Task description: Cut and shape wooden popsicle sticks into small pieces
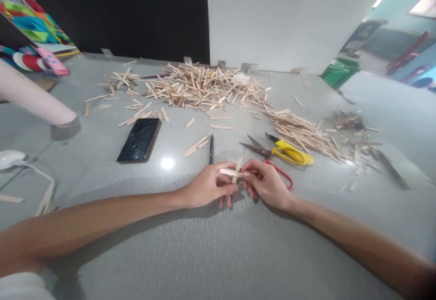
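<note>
- Holds crossed sticks (229,172) in both hands, just above the counter (218,254), with one stick set sideways over a more upright one.
- Cannot tell whether glued or merely pressed together.
- Pinches the right end of the sideways stick with the right hand (269,184), thumb against fingers.
- Curls the left hand (205,186) around the lower part of the upright stick, thumb in front.
- Has both hands near each other, clamped on the same sticks.
- Has a pen (211,149) lying just beyond the left hand, with a few loose sticks (196,146) to the left of it.
- Has scissors (272,151) with yellow handles lying beyond the right hand, blades parted and pointing left, plus a red loop (285,177) partly hidden by that hand.
- Has a phone (138,141) farther left, dark screen up.
- Faces a large pile (204,86) of sticks, jumbled before a black panel (119,13) and a white panel (289,18).
- Has a second pile (303,134) behind the scissors, mostly lined up one way.
- Has blurred scraps (350,120) and a grey strip (393,168) toward the far right.
- Has a pale tube (44,97) at left, near a white device (12,158) with a cable (38,172).
</note>
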The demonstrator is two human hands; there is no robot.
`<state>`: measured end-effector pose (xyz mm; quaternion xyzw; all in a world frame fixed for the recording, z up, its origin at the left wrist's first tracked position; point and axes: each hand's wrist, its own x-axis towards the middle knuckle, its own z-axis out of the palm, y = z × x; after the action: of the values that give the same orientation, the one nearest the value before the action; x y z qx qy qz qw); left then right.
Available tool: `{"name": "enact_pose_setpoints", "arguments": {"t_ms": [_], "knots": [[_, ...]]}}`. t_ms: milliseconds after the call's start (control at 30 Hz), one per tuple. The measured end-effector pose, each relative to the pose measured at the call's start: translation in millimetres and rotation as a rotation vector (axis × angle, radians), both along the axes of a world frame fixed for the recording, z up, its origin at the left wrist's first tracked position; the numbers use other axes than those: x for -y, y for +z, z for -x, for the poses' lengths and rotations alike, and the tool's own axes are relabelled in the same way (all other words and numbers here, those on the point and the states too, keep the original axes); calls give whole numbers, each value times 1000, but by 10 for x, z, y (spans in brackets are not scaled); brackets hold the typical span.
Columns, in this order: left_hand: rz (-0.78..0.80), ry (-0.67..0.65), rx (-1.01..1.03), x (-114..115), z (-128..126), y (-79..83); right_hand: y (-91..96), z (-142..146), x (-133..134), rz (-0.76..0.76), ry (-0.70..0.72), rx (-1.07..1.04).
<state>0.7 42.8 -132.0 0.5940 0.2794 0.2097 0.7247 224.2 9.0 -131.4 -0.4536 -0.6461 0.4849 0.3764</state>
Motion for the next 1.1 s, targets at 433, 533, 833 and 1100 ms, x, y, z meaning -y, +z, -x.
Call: {"name": "enact_pose_setpoints", "arguments": {"t_ms": [433,533,833,1100], "knots": [[75,-4,132,-125,0,-7,39,-16,-118,121,29,-243],[93,-27,149,-143,9,1,58,-10,-118,105,26,-250],[102,-57,128,-143,24,30,56,-57,-140,178,103,-225],[36,127,105,-81,-21,-31,27,-10,-51,58,6,-80]]}}
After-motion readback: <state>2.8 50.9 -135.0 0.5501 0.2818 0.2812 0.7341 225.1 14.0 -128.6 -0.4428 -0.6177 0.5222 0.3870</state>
